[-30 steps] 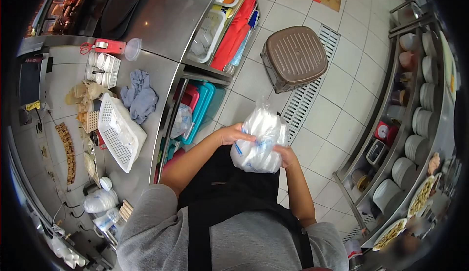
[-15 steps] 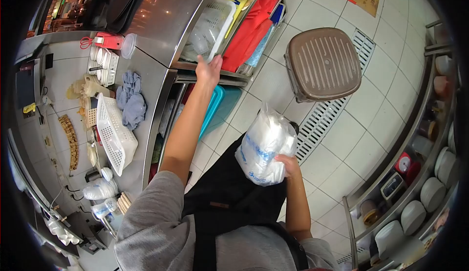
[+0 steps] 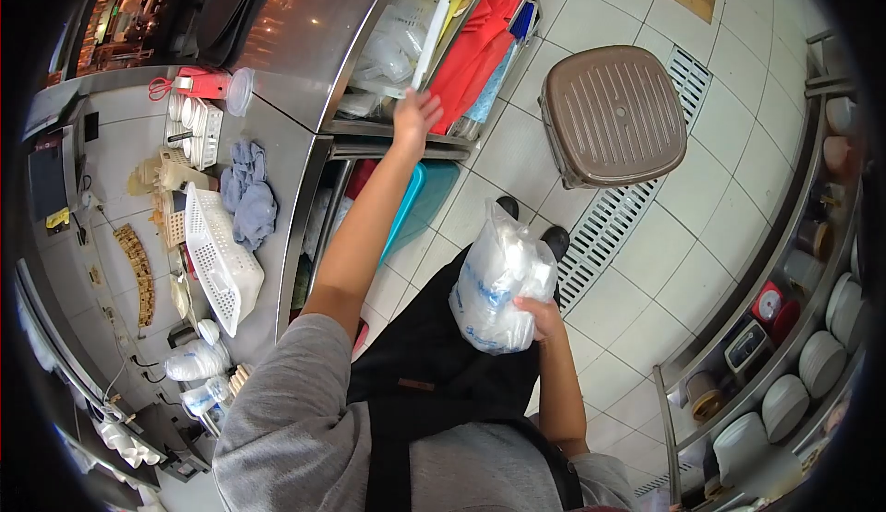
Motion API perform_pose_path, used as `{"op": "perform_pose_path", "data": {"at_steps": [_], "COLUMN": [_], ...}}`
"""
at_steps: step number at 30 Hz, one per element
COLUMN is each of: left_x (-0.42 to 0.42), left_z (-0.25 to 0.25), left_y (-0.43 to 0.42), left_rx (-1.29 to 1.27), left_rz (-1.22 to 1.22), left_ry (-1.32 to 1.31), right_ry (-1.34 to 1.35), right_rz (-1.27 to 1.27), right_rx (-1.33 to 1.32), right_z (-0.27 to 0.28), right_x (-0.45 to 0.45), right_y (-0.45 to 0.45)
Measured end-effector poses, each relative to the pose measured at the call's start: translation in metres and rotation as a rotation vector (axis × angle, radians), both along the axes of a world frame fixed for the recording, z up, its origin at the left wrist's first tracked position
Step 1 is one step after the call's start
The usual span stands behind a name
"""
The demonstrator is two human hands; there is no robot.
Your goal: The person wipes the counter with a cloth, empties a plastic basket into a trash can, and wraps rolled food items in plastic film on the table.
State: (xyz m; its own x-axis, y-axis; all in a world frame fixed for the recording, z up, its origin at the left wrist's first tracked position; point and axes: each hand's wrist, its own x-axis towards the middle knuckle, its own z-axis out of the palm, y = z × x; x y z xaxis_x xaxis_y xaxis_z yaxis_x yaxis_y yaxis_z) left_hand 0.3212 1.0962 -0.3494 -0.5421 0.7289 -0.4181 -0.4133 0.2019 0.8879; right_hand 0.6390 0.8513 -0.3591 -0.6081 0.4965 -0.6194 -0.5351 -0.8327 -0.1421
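My left hand (image 3: pixel 418 123) reaches into an open drawer, fingers loosely apart, at the near end of a white plastic basket (image 3: pixel 430 36). Whether the fingertips touch its rim is hard to tell. Clear plastic items (image 3: pixel 388 54) lie in that basket. Beside it in the drawer is a folded red sheet or bag (image 3: pixel 475 51). Down in front of my body, my right hand (image 3: pixel 540 316) grips a clear plastic bag (image 3: pixel 498 281) with blue print, which is filled with whitish, see-through contents I cannot make out.
A brown plastic stool (image 3: pixel 616 115) stands on the tiled floor beside a drain grate (image 3: pixel 609 231). To the left, a steel counter holds a white perforated basket (image 3: pixel 226 263) and a grey-blue cloth (image 3: pixel 251 198). Shelves with stacked bowls (image 3: pixel 784 406) run along the right.
The white basket in the drawer has shifted away from me, showing more of what lies near it. My left hand has moved slightly right. My right hand still holds the bag.
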Motion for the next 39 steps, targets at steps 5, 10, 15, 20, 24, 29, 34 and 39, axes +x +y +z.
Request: {"op": "perform_pose_path", "data": {"at_steps": [5, 10, 15, 20, 24, 29, 34, 39], "left_x": [0.012, 0.000, -0.035, -0.003, 0.031, 0.034, 0.026, 0.000], "left_z": [0.033, 0.034, 0.021, 0.023, 0.040, 0.032, 0.033, 0.036], "left_y": [-0.041, 0.001, 0.025, -0.002, -0.026, -0.035, -0.044, -0.026], "left_rx": [-0.709, -1.399, -1.585, -1.312, -1.100, -0.856, -0.760, -0.491], "left_rz": [-1.307, -1.232, -1.180, -1.303, -1.318, -1.288, -1.331, -0.968], "left_ry": [2.013, 1.870, 1.765, 1.874, 2.028, 2.161, 2.162, 2.532], "right_ry": [-0.008, -0.009, -0.053, -0.048, -0.022, -0.052, -0.047, -0.089], "right_rz": [-0.003, -0.029, -0.056, -0.055, -0.058, -0.091, -0.088, -0.088], "right_rx": [-0.003, 0.008, 0.008, 0.024, 0.000, 0.028, -0.001, 0.015], "right_z": [0.008, 0.017, 0.010, 0.007, 0.010, 0.007, 0.003, 0.013], "right_x": [0.002, 0.007, 0.009, 0.011, 0.011, 0.007, 0.002, -0.001], "right_y": [0.004, 0.006, -0.001, -0.004, 0.003, 0.008, 0.008, 0.016]}}
